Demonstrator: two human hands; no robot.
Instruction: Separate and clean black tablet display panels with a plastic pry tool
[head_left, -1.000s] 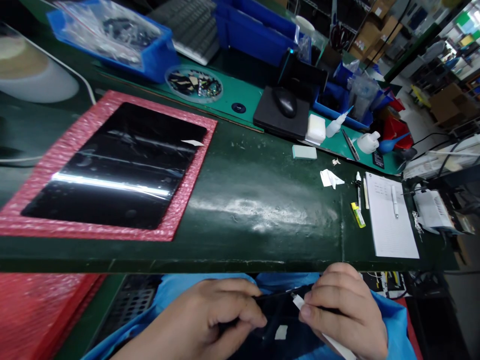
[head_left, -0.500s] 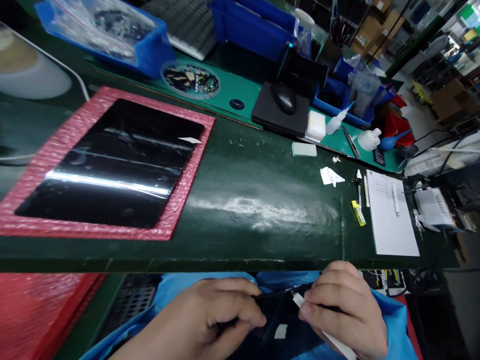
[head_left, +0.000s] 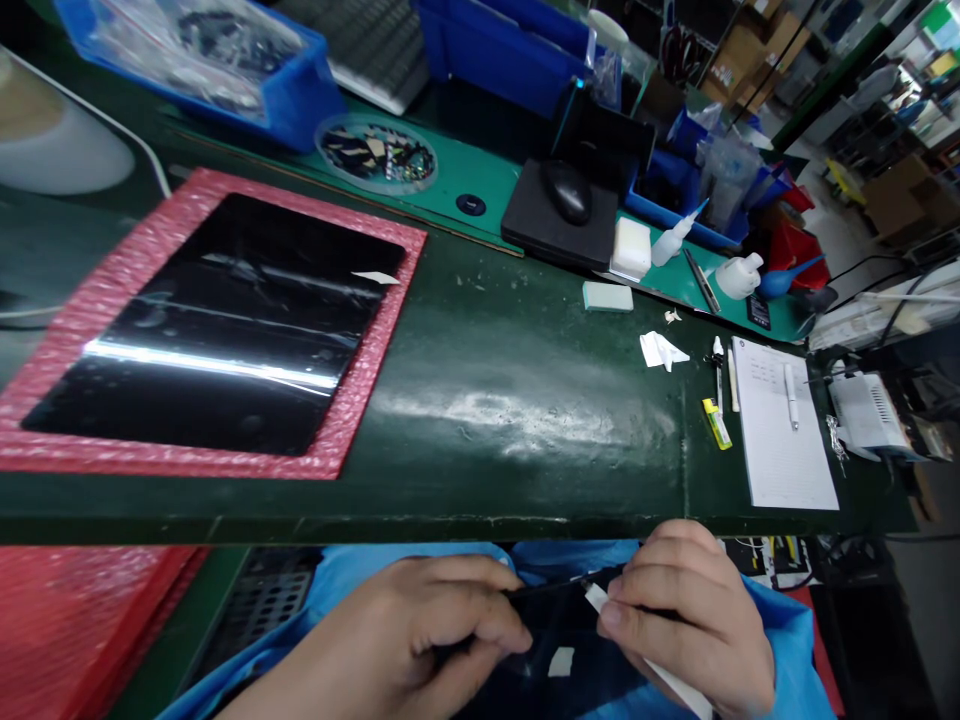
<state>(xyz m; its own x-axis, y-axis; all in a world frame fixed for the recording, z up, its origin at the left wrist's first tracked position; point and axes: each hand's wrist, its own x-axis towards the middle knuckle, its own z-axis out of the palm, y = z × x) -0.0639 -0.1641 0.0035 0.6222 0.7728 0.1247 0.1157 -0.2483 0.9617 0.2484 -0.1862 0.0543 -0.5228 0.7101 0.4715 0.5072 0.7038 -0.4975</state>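
Note:
Below the table edge, over my blue-clad lap, my left hand [head_left: 420, 630] is closed on the edge of a thin black panel [head_left: 559, 640]. My right hand [head_left: 690, 620] is closed on a flat white tool [head_left: 660, 675] whose tip rests against the panel's top edge. A small white sticker [head_left: 561, 661] sits on the panel between my hands. On the table at the left lies a second black glossy panel [head_left: 217, 330] on a red bubble-wrap sheet [head_left: 112, 270], with a white tab at its upper right.
A dark green table [head_left: 510, 400] runs across the view. At right lie a paper pad with a pen [head_left: 780, 420], a yellow marker [head_left: 716, 425] and crumpled paper [head_left: 660, 352]. Behind are a mouse on a black pad [head_left: 566, 195], dropper bottles [head_left: 739, 278], blue bins [head_left: 217, 50] and a parts dish [head_left: 376, 155].
My hands keep the same hold on the panel and tool. Only the view has drifted slightly, so the table items sit a little higher and further left.

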